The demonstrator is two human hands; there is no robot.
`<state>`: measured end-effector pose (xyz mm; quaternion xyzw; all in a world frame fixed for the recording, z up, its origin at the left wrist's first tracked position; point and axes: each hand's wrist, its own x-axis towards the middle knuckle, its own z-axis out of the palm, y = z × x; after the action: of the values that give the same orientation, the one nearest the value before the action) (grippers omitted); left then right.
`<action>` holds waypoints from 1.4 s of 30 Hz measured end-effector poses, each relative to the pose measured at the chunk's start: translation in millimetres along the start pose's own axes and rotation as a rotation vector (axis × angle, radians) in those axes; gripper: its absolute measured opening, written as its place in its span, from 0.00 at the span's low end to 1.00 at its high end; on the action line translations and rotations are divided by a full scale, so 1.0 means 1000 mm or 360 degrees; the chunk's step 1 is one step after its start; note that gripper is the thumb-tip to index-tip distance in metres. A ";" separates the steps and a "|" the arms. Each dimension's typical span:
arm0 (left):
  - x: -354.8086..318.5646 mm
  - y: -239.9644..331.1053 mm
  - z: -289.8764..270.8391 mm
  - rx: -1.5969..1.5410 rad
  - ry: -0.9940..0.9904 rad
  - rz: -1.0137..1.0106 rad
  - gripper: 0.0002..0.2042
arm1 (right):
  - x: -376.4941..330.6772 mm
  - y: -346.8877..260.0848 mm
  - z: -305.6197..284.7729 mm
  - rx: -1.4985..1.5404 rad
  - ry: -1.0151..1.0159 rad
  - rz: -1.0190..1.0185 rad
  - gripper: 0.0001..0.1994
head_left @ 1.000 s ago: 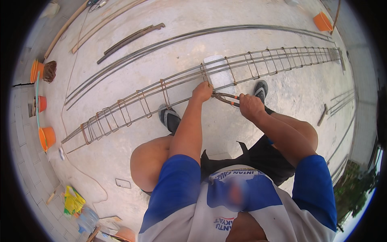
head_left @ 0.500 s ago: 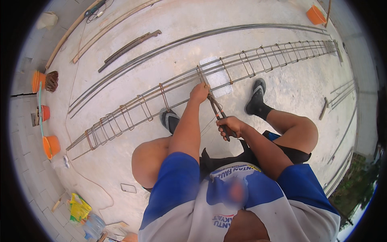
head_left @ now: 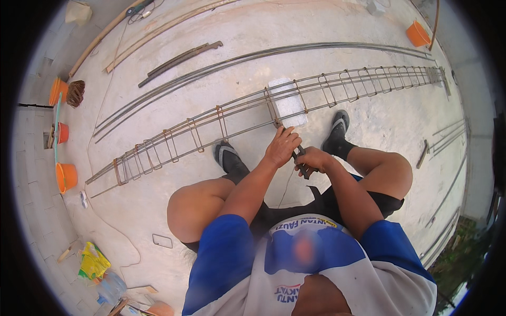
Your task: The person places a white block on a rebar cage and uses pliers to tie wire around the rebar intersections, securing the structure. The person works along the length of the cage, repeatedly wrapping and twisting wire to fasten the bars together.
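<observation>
Steel cage (head_left: 272, 108) stretches over the floor (head_left: 390, 126) just beyond both hands, its long axis running from left to right. Left hand (head_left: 283, 147) is nearer to it, but its grip cannot be told; right hand (head_left: 315, 159) holds dark pliers (head_left: 305, 172).

shirt (head_left: 337, 250) front | blue lettering (head_left: 295, 225) toward hem | more blue lettering (head_left: 287, 295) beside neckline

Grey-brown rebar cage (head_left: 272, 107), dark pliers (head_left: 300, 151), orange bucket (head_left: 418, 33), pale floor (head_left: 132, 216), blue-and-white shirt (head_left: 337, 255)
</observation>
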<state>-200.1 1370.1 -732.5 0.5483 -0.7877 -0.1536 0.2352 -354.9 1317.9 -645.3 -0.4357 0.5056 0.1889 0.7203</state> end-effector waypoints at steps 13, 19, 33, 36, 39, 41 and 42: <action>0.029 0.020 -0.008 -0.0164 -0.0189 -0.0237 0.09 | -0.010 0.002 0.053 -0.1669 0.1570 -0.0103 0.21; 0.015 0.006 0.000 -0.0346 0.0035 -0.0184 0.17 | -0.004 0.000 0.035 -0.1578 0.1356 -0.0262 0.12; 0.009 0.016 0.005 -0.0232 0.0444 -0.0180 0.16 | -0.041 -0.057 0.012 -0.0420 0.0257 0.0188 0.18; 0.015 0.014 -0.006 -0.0247 0.0207 -0.0116 0.14 | -0.051 -0.065 0.044 -0.1914 0.0680 -0.0045 0.25; 0.020 0.014 -0.011 -0.0329 0.0069 -0.0103 0.14 | -0.026 -0.032 0.044 -0.2181 0.1062 -0.0125 0.24; 0.016 0.017 -0.006 -0.0294 0.0137 -0.0060 0.16 | -0.026 -0.029 0.044 -0.2101 0.1127 -0.0160 0.21; 0.013 0.016 -0.005 -0.0385 0.0195 -0.0102 0.17 | -0.027 -0.031 0.041 -0.2023 0.1023 -0.0125 0.20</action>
<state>-213.8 1363.8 -717.8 0.5493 -0.7297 -0.2211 0.3420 -321.3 1339.0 -602.8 -0.8234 0.4689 0.2831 0.1486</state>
